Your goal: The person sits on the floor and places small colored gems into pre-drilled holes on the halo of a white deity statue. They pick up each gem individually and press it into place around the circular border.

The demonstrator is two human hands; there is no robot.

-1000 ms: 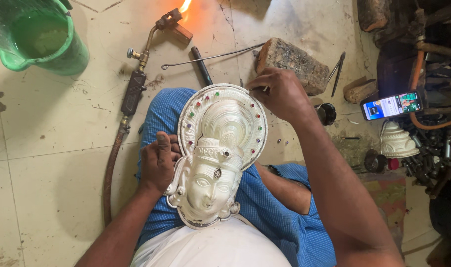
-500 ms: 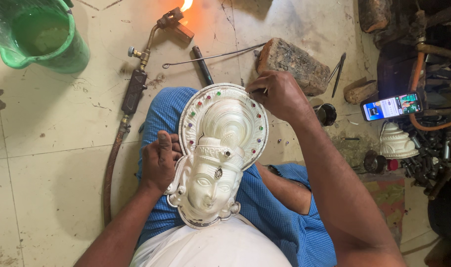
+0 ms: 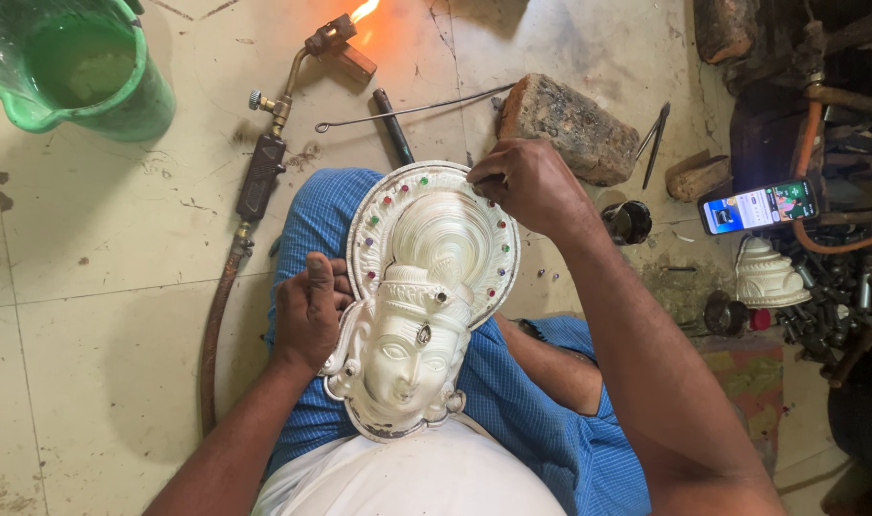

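Note:
A silver-white metal face mask with a round halo studded with small coloured stones rests on my lap over blue checked cloth. My left hand grips its left edge beside the crown. My right hand sits at the halo's upper right rim with fingertips pinched together; what they pinch is too small to make out.
A lit gas torch with its hose lies on the tiled floor ahead. A green bucket stands far left. A brick, a wire rod, tweezers, a phone and metal parts lie to the right.

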